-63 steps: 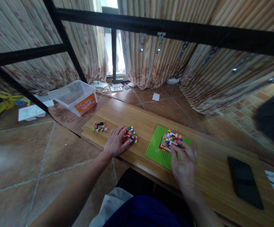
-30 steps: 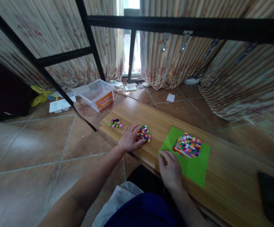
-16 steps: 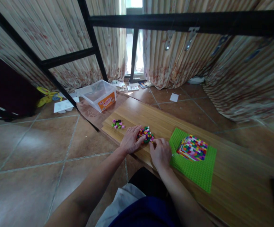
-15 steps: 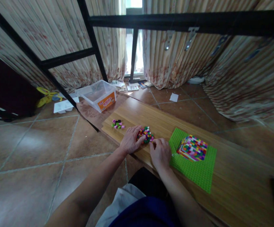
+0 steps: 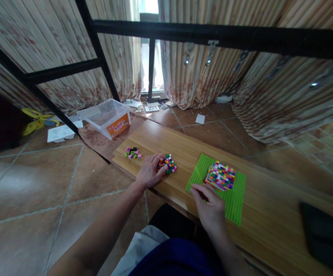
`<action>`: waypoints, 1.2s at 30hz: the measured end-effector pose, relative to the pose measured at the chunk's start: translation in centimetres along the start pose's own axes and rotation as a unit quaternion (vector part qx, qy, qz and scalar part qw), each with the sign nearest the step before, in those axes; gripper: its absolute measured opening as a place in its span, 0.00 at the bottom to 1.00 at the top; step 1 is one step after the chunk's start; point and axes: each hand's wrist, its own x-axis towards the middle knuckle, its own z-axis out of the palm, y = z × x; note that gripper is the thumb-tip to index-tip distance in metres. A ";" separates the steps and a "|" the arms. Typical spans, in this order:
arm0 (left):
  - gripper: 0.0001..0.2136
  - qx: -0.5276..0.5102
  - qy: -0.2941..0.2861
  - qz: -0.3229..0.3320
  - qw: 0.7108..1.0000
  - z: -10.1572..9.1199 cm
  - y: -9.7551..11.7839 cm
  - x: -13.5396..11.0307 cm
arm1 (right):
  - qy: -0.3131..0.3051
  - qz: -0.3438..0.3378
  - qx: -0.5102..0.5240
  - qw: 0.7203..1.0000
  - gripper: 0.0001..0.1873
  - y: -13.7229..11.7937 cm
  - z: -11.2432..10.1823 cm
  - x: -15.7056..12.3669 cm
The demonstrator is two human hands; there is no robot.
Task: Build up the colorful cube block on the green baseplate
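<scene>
A pile of small multicoloured building bricks (image 5: 170,165) lies on the wooden tabletop. My left hand (image 5: 150,171) rests against the pile's left side, thumb and fingers apart around it. Over the left front edge of the green baseplate (image 5: 235,207) is my right hand (image 5: 210,205), with thumb and forefinger pinched together; whatever is between them is too small to make out. On the baseplate stands a block built of many-coloured bricks (image 5: 221,175), just beyond my right hand. A smaller group of pink, lime and black bricks (image 5: 133,153) sits to the left.
A clear plastic box (image 5: 104,119) with an orange label stands past the table's left end. A dark flat object (image 5: 323,234) lies at the right. A black metal frame (image 5: 183,30) crosses in front of the curtains. Papers (image 5: 200,119) lie on the tiled floor.
My right hand has moved from the brick pile to the right, over the baseplate's edge, still pinched. My left hand stays by the pile. The view has swung to the right.
</scene>
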 end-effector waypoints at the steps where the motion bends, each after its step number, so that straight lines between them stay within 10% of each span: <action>1: 0.24 0.001 -0.001 -0.001 1.000 0.0 0.0 0.0 | 0.014 0.008 -0.006 1.000 0.09 0.2 -1.0 -0.1; 10: 0.23 0.008 -0.004 0.002 1.000 -0.1 0.0 0.1 | 0.073 0.068 -0.098 0.990 0.16 0.8 -6.0 1.7; 20: 0.24 0.020 -0.003 0.000 1.000 -0.1 0.0 0.1 | 0.021 -0.137 -0.257 0.956 0.15 1.8 -6.3 4.5; 36: 0.23 0.010 0.012 0.001 1.000 -0.2 0.1 0.1 | 0.046 -0.117 -0.281 0.951 0.11 2.5 -5.9 4.0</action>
